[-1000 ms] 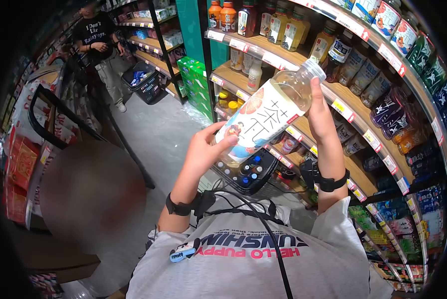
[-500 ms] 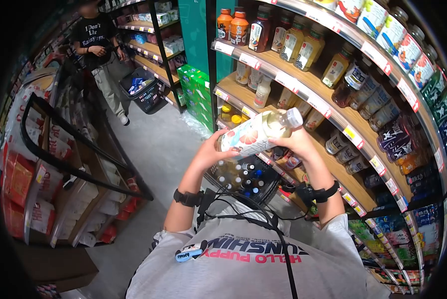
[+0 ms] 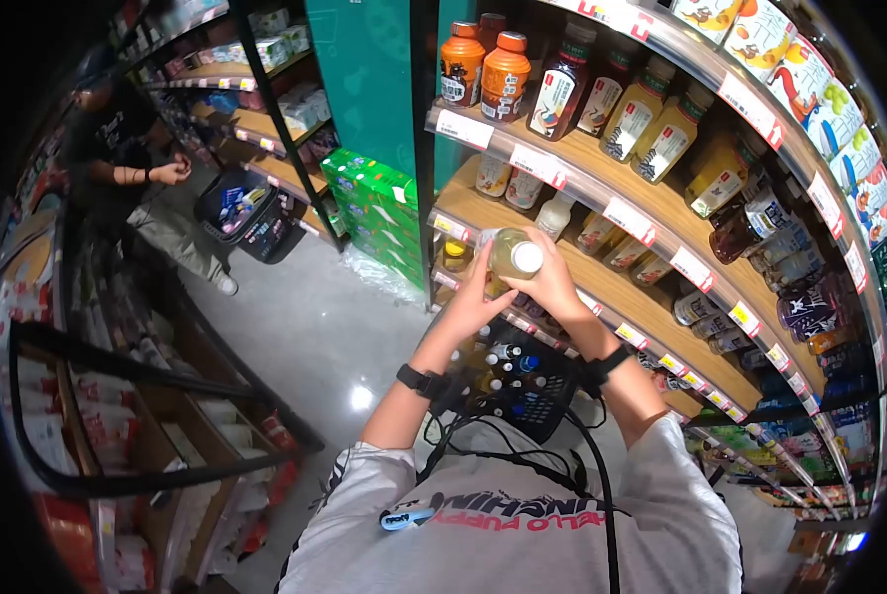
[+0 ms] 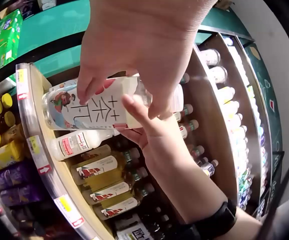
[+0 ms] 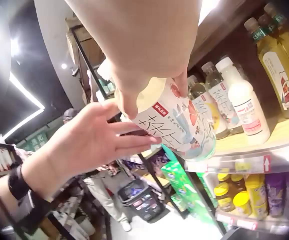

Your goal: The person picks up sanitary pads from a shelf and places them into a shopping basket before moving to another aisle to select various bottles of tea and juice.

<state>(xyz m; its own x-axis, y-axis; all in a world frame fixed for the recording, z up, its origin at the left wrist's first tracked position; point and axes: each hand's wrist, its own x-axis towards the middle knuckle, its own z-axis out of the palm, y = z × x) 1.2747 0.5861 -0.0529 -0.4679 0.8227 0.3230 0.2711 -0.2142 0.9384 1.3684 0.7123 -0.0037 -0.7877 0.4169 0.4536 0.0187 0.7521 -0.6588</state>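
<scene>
In the head view, a tea drink bottle [image 3: 512, 247] with a white cap points its cap end back toward the camera. My right hand [image 3: 552, 280] grips it near the neck, with the thumb across its side in the left wrist view. Its white label [image 4: 95, 111] carries large characters and a small cartoon figure. My left hand [image 5: 82, 137] lies along the other side, fingers straight and their tips at the label [image 5: 172, 125]. Behind the bottle, on a wooden shelf, stands a small white bottle [image 5: 244, 102] beside several more drink bottles.
A black basket [image 3: 552, 396] full of bottles stands low in front of me. Drink shelves [image 3: 592, 124] curve along the right. Green cartons [image 3: 374, 213] are stacked at the shelf end. A person [image 3: 132, 158] stands on the left near another basket [image 3: 255, 223]; a black-framed rack [image 3: 97, 485] lies nearer.
The bottle has come down from a raised slant and turned, its cap now toward the head camera. My hands have drawn closer together around it, and the head view has swung toward the shelves.
</scene>
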